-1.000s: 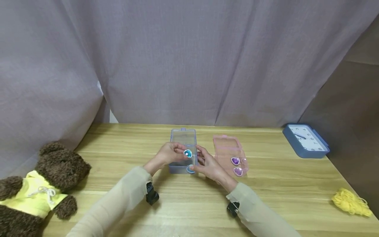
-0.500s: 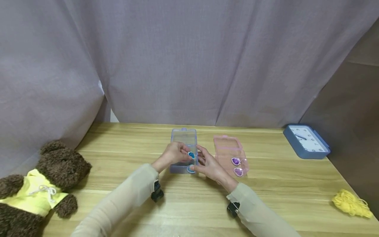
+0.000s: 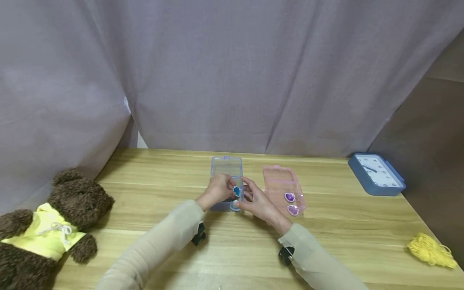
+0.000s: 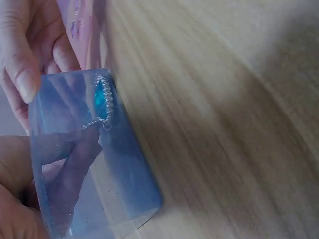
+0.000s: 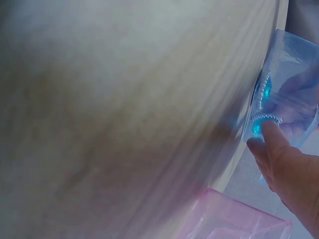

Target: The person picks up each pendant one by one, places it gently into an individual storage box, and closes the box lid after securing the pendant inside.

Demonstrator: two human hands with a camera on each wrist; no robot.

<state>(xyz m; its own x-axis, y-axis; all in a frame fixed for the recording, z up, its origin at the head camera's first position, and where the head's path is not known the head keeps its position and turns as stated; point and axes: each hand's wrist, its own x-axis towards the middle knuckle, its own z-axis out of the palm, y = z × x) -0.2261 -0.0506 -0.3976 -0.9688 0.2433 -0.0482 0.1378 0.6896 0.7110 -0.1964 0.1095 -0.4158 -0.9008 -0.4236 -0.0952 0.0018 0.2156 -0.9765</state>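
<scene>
A translucent blue box [image 3: 226,166], its lid raised, stands in front of me. My left hand [image 3: 218,188] reaches into it and pinches a blue rhinestone gem [image 3: 237,191] with a silver beaded edge. A second blue gem [image 3: 235,206] shows at the box's front right corner. My right hand [image 3: 260,204] holds the box by its right side, thumb at the front and fingers behind. Through the clear wall in the left wrist view, left fingers [image 4: 75,174] reach toward a gem [image 4: 101,99]. In the right wrist view, the right thumb [image 5: 273,137] lies beside a gem [image 5: 257,127].
Right of the blue box lies an open pink box [image 3: 277,183] with two purple gems [image 3: 290,197]. A blue clock [image 3: 377,174] is at the back right, yellow yarn [image 3: 431,249] at the right edge. A brown teddy bear [image 3: 77,197] in a yellow top lies at left.
My left hand has moved right and lowered the blue gem deeper into the box's right side, turning it. The right hand keeps its hold on the box.
</scene>
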